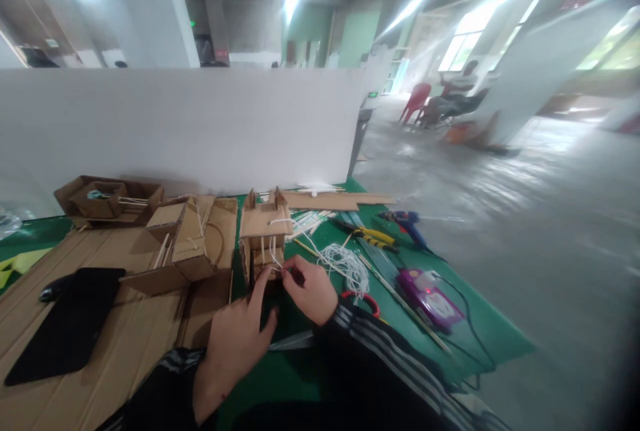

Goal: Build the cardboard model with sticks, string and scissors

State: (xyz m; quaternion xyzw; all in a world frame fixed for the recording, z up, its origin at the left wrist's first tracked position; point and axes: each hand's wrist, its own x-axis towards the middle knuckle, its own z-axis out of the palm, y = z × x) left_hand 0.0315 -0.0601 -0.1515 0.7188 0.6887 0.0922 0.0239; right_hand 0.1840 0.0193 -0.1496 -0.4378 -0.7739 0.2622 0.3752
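Note:
A small cardboard structure (265, 226) with wooden sticks across its opening stands in the middle of the green table. White string (345, 264) runs from a loose coil on its right over the top and down to its front. My right hand (311, 288) pinches the string at the structure's lower front edge. My left hand (240, 338) has its index finger stretched out to that same edge, with the thumb apart and nothing held. Scissors (295, 341) with red handles lie partly under my right wrist.
To the left are larger cardboard pieces (195, 244) and a black tablet-like slab (70, 324). On the right lie yellow-handled pliers (375, 236), a blue glue gun (410, 223), sticks and a purple power strip (433, 301) with a cable. A white partition (175, 124) stands behind.

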